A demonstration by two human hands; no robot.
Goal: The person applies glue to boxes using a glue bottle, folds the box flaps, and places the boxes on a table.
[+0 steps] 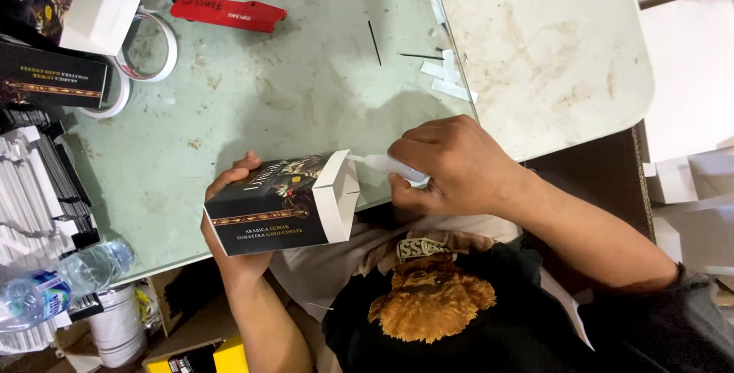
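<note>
The left hand [233,224] is clamping a dark rectangular cardboard carton [279,205], long axis running eight to two o'clock. The right hand [447,167], at the carton's three o'clock, is pinching a small white tube [386,164] against its open white flap [336,193].

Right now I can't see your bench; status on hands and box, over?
Left hand grips black box. Right hand holds white tube at its open flap. Nothing in the way.

I see a packing workshop: flat box blanks [34,182] stacked left of my left hand [233,212], tape rolls [149,48] beyond it on a scuffed glass table [306,90].
</note>
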